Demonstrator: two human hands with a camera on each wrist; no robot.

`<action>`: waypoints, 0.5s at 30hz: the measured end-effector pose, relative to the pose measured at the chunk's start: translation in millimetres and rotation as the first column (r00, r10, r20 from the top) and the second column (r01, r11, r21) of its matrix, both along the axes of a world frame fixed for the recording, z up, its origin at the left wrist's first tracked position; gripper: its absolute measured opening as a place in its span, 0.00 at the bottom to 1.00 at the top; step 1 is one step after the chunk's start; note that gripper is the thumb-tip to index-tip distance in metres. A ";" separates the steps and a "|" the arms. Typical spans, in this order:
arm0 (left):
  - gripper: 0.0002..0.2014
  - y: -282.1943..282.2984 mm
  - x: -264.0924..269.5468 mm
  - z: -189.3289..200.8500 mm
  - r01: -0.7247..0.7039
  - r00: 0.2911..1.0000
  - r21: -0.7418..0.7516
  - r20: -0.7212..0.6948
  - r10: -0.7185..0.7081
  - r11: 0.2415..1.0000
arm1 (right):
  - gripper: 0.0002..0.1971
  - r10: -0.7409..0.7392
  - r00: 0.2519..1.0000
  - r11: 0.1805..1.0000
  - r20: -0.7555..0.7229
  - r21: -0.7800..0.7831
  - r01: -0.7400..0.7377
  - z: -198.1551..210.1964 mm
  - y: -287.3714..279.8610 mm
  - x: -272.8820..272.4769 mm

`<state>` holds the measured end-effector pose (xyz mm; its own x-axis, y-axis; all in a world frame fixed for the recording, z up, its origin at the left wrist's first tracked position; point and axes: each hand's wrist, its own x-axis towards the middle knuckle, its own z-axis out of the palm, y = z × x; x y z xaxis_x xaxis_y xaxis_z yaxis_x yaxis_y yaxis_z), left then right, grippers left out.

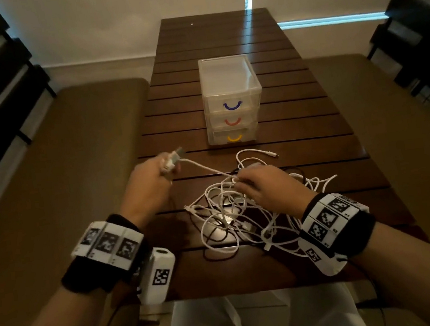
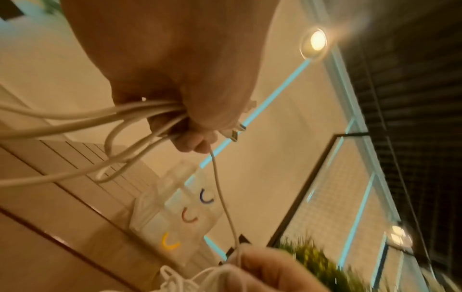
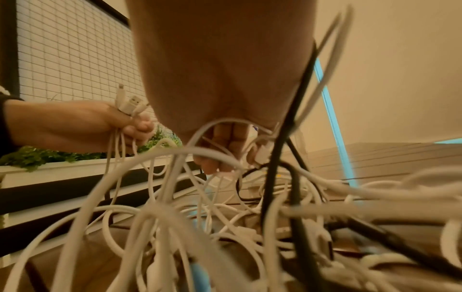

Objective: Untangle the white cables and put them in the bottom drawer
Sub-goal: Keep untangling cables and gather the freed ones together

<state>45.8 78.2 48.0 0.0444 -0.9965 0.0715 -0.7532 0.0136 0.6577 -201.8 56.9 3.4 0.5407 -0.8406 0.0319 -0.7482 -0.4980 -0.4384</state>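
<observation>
A tangle of white cables [image 1: 229, 215] lies on the wooden table in front of me. My left hand [image 1: 166, 166] is raised to the left of the pile and grips several white cable ends [image 2: 140, 112], with USB plugs [image 1: 177, 152] sticking out past the fingers. One taut white cable [image 1: 203, 168] runs from it to my right hand [image 1: 238, 180], which pinches that strand at the top of the tangle. The clear three-drawer unit [image 1: 230, 100] stands beyond, all drawers closed; the bottom drawer [image 1: 234, 138] has a yellow handle.
Black cables [image 3: 282, 138] are mixed into the white pile. A loose white cable end [image 1: 273, 153] lies between the pile and the drawer unit. Brown benches [image 1: 74, 181] flank the slatted table [image 1: 219, 39], whose far half is bare.
</observation>
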 end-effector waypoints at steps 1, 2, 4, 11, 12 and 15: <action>0.15 1.2 2.6 4.7 -0.034 0.988 -0.026 -0.154 0.030 0.999 | 0.09 -0.005 1.000 1.000 0.028 0.001 0.005 0.5 -1.6 -0.7; 0.16 3.3 2.5 8.0 -0.049 0.960 -0.038 -0.276 0.037 0.998 | 0.08 -0.012 0.999 1.000 0.040 -0.003 0.012 0.0 -3.9 -0.5; 0.17 9.3 -3.8 13.8 -0.036 0.898 -0.044 -0.439 0.013 0.998 | 0.06 -0.032 0.999 0.999 0.028 -0.017 0.032 -2.7 -8.3 3.3; 0.17 4.2 6.7 20.3 -0.314 0.383 -0.089 -0.923 0.040 0.945 | 0.07 -0.164 0.985 0.985 -0.047 -0.054 0.162 -11.3 -24.9 -9.9; 0.16 3.3 10.4 23.3 -0.320 0.416 -0.120 -0.909 0.025 0.940 | 0.07 -0.207 0.978 0.977 -0.012 -0.056 0.206 -8.2 -30.4 -11.3; 0.15 4.4 13.5 28.7 -0.312 0.540 -0.198 -0.842 0.002 0.929 | 0.08 -0.326 0.895 0.919 0.303 -0.119 0.375 15.7 -42.2 -4.2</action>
